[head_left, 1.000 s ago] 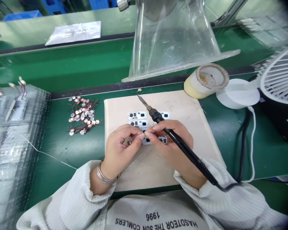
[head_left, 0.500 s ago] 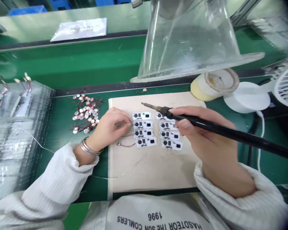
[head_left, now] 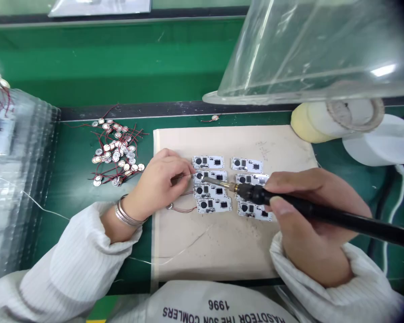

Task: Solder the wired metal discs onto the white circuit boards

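Note:
My right hand (head_left: 316, 220) grips the black handle of a soldering iron (head_left: 252, 192). Its metal tip reaches left over the second circuit board (head_left: 212, 176) from the top in the left column, close to that board's left end. My left hand (head_left: 170, 177) is closed, thumb and fingertips pinched at the left edge of the same board; what they hold is hidden. Several white circuit boards lie in two columns on a beige mat (head_left: 182, 242). From the lowest left board (head_left: 214, 205), red wires run to a small round disc (head_left: 169, 206) beside my left hand.
A pile of wired discs (head_left: 117, 150) lies left of the mat, with stacked clear trays (head_left: 23, 179) farther left. A transparent hood (head_left: 303, 54) hangs over the back right. A tape roll (head_left: 323, 120) and white base (head_left: 380, 143) stand below it. Thin wire (head_left: 185, 244) crosses the mat.
The soldering iron's tip has come down from above the boards to the second left board. My left hand stays pinched at the board's edge. The view has tilted downward.

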Available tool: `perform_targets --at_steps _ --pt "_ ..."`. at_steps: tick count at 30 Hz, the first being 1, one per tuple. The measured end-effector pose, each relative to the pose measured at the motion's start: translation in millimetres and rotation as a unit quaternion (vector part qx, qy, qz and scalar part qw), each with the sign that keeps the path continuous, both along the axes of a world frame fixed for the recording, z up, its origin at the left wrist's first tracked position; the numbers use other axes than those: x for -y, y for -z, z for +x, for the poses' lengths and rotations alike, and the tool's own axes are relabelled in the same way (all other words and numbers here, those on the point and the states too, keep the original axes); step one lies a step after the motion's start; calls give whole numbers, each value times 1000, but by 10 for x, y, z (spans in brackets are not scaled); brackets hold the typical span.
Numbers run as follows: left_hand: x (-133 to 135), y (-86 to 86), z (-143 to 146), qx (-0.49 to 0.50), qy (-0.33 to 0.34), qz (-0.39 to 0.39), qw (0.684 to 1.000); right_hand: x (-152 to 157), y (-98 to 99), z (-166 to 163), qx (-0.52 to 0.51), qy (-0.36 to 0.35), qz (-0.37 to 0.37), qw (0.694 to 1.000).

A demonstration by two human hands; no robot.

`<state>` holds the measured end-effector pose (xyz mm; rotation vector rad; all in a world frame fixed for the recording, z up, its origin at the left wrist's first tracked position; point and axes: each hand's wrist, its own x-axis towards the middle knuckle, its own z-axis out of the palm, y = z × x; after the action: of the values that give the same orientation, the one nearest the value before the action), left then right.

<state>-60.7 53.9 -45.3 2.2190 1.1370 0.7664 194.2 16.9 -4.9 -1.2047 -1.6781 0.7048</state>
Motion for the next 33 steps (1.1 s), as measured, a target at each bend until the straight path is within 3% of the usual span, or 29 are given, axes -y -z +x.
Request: perform_targets --at_steps 6,12,33 --pt "14 -10 8 -8 -6 -2 1000 2 -61 -64 95 -35 2 995" --pt "16 3 17 -8 -13 -1 1000 -80 -15 -158 89 -92 42 991" --pt "12 14 24 -13 -20 -9 1000 -123 -27 -163 128 -124 52 983"
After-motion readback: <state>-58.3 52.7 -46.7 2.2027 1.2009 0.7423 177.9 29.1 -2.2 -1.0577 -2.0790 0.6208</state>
